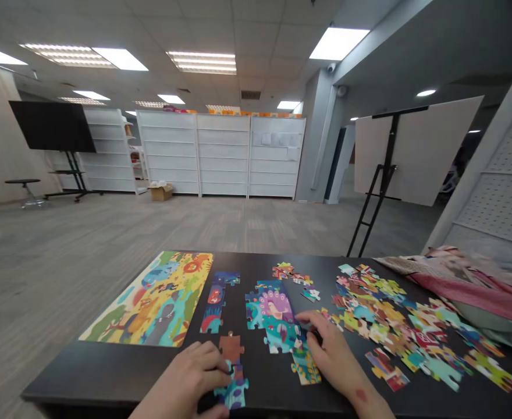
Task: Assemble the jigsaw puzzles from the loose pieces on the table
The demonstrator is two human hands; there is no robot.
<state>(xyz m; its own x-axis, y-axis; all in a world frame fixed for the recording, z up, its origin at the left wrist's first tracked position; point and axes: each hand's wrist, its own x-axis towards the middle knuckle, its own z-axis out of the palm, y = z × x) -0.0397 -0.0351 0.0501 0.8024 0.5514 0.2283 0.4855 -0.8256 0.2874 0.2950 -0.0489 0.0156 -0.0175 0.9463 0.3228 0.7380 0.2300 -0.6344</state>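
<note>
On the black table [120,366] lies a printed animal picture board [151,299] showing a lion and elephants, at the far left. My left hand [190,378] is at the near edge, its fingertips pressing a short strip of joined jigsaw pieces [232,378] in orange and teal. My right hand [326,349] rests its fingers against a larger joined section with a peacock [273,317]. Whether those fingers grip a piece is hidden. A narrow joined strip [216,305] lies between the board and the peacock. Loose pieces [391,320] spread across the right.
A patterned pink and grey cloth [457,285] lies on the table's right end, against the loose pieces. Beyond the table's far edge stand a black easel with a white board [395,151], white shelving [221,154], a cardboard box [160,192] and a screen on a stand [53,126].
</note>
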